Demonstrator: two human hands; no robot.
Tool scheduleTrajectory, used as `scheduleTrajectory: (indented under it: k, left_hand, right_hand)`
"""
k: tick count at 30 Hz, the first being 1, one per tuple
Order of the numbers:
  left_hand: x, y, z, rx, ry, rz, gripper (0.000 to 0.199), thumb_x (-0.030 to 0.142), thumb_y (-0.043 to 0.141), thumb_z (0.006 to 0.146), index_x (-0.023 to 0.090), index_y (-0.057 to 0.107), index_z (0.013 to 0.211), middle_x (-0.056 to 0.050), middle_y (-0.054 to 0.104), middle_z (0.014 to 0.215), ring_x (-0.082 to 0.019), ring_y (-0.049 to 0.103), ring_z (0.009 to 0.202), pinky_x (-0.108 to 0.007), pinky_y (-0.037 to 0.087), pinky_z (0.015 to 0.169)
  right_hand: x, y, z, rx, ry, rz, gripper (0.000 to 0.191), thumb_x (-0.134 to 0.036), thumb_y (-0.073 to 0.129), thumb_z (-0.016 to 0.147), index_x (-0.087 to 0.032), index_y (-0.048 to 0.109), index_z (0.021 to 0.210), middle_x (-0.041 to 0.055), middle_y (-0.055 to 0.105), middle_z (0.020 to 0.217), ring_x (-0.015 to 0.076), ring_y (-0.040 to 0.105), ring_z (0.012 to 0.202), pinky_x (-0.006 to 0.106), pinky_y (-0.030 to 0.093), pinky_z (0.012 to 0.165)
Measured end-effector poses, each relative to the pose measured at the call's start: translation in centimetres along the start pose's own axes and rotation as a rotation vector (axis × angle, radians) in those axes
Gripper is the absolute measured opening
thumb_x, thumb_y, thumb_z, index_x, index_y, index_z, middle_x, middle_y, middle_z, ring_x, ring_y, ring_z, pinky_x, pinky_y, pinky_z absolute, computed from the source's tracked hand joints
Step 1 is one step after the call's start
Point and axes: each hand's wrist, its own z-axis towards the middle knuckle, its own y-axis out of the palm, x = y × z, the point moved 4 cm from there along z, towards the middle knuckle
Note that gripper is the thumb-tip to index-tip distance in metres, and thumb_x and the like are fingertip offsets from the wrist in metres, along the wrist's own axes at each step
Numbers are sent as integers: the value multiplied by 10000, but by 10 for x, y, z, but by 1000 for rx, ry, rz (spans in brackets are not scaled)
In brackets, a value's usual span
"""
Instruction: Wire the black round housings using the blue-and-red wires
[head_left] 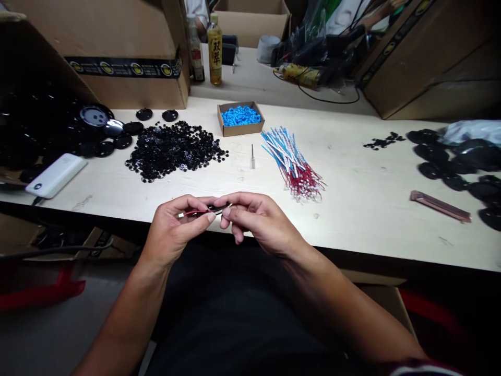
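Observation:
A round black part (213,208) with a red wire and a small white connector (181,215) is held at the table's front edge. My left hand (176,224) pinches its left side, the wire passing between thumb and fingers. At its right side my right hand (254,216) has thumb and index finger closed on the part. Beyond the hands lie a bundle of red, white and blue wires (289,162), a small screwdriver (252,157), a heap of small black pieces (172,149) and a cardboard tray (243,129) of blue pieces.
A white power bank (57,175) lies at the left, near larger black discs and a big box (129,42). Bottles (215,49) stand at the back. On the right are a brown strip (440,207), more black discs (454,162) and another box (434,57). People's arms show at the top.

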Motion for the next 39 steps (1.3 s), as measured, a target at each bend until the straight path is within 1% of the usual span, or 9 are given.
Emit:
scheduleTrajectory:
  k: [7,11,16,20,25,28,31,35,39]
  left_hand:
    - [-5,0,4,-30,-50,-142,186,228,930,764,181,751,787,-112,852,1141,-262,797,1005,-365,575,946]
    - [-4,1,4,-35,-45,-147,168,202,922,768,184,757,796,-106,852,1141,-252,797,983,-349,582,909]
    - [1,3,0,-41,18,-42,180,216,921,785,191,747,822,-114,836,1204,-280,783,1100,-365,589,959]
    - [3,8,-3,-37,47,19,192,251,914,807,194,734,840,-119,830,1219,-273,786,1096,-368,612,942]
    - [9,15,-5,-30,98,74,157,221,871,821,201,715,829,-122,830,1216,-316,712,1303,-435,578,1086]
    - [14,19,-5,-35,127,139,150,195,850,811,204,700,816,-127,828,1206,-333,691,1337,-462,573,1104]
    - [22,21,-7,-34,197,245,132,182,826,824,213,698,834,-131,809,1260,-335,658,1383,-474,551,1137]
    - [31,27,-13,-47,351,364,169,137,789,845,230,688,944,-123,795,1284,-319,598,1452,-485,490,1210]
    - [33,33,-20,-60,437,404,452,100,800,819,232,658,1228,-119,761,1335,-302,640,1407,-461,488,1221]
  right_hand:
    - [-8,4,-7,-92,2,22,402,-307,727,951,-141,754,1316,31,757,860,71,580,493,202,481,494]
    - [-9,5,-9,-63,-4,24,384,-285,756,911,-149,769,1270,19,747,823,67,563,486,190,454,475]
    - [-2,3,-6,3,-21,60,290,-285,783,856,-158,773,1116,-3,731,768,68,547,452,183,428,437]
    - [3,-1,-6,32,-19,69,247,-281,768,835,-164,768,1052,-5,723,761,68,536,451,181,410,431]
    - [5,-4,-8,11,-50,54,263,-289,768,838,-165,773,1069,11,733,800,73,549,492,184,430,461]
    - [7,-6,-10,2,-86,53,267,-303,773,857,-165,767,1085,10,733,812,69,553,492,183,439,471]
    - [7,-9,-15,-8,-123,31,364,-300,786,868,-180,744,1209,20,759,861,77,579,492,186,444,467]
    - [6,-21,-24,78,-121,67,546,-316,794,856,-206,668,1375,31,786,882,96,586,477,204,464,460]
    - [12,-29,-26,112,30,145,470,-402,766,870,-182,701,1280,47,781,843,90,563,449,192,453,429]
